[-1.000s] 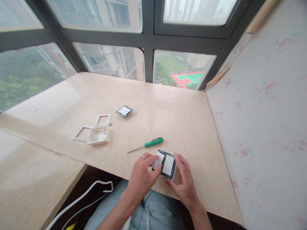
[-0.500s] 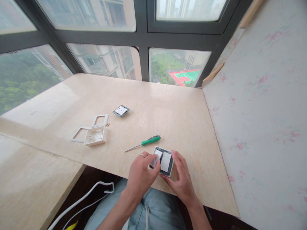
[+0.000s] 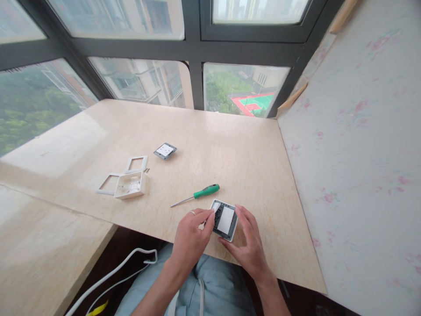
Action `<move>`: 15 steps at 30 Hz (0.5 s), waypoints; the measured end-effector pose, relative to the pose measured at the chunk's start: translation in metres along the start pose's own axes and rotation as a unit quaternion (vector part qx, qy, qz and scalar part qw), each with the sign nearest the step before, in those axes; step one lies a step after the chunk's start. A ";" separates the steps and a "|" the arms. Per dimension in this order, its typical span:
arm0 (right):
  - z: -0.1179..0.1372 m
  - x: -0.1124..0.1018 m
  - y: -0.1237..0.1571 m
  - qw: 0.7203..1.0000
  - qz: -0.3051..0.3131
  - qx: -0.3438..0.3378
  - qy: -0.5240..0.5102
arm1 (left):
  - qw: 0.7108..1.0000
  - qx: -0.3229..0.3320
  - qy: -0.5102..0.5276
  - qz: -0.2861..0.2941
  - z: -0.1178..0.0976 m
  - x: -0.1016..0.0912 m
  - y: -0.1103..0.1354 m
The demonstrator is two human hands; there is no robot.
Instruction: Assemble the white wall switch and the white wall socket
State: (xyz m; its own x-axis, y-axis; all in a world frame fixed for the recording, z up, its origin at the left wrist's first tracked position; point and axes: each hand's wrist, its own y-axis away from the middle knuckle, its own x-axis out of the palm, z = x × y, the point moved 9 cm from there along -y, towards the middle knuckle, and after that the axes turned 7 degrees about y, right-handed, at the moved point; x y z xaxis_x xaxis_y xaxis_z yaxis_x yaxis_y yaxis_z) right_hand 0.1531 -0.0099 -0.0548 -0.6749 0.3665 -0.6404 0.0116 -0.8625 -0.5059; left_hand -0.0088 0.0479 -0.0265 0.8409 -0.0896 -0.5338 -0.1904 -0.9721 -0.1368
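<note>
My right hand [image 3: 247, 242] is closed on a wall switch [image 3: 226, 220], thumb at its lower edge and fingers at its right side. The switch has a grey frame set in a white housing, and one white rocker remains on its right half. Between the thumb and fingers of my left hand [image 3: 194, 230] is a white rocker plate [image 3: 216, 207], mostly hidden by the fingers. It is tilted off the left half, where dark inner parts show. Just beyond lies a screwdriver [image 3: 206, 191] with a green handle, its tip pointing left.
A grey-framed socket module [image 3: 165, 151] lies farther back. To the left are a white mounting box [image 3: 143, 184], two white cover frames [image 3: 144, 163] and small screws [image 3: 147, 170]. Windows border the stone-look top; a papered wall [image 3: 362, 175] rises at right.
My left hand has lifted the left rocker plate away from the switch and moved slightly left, baring the dark inner parts. My right hand keeps its hold.
</note>
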 end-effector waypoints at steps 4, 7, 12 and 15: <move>-0.002 -0.001 0.000 1.000 -0.003 0.012 0.000 | 1.000 0.019 -0.016 -0.007 -0.004 0.004 0.002; -0.002 -0.001 0.000 1.000 -0.007 0.011 -0.002 | 0.999 0.029 -0.039 -0.013 -0.007 0.009 0.003; -0.002 -0.001 0.000 1.000 -0.010 0.012 -0.002 | 0.995 0.044 -0.087 -0.021 -0.011 0.014 0.006; -0.002 -0.001 0.000 1.000 -0.007 0.013 -0.003 | 0.994 0.051 -0.100 -0.019 -0.012 0.015 0.008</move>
State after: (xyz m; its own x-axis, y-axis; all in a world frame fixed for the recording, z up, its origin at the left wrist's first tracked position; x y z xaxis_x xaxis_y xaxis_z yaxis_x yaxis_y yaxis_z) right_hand 0.1557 -0.0098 -0.0554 -0.6797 0.3760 -0.6298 -0.0173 -0.8666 -0.4988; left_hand 0.0086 0.0365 -0.0251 0.7331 0.0010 -0.6801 -0.2195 -0.9461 -0.2380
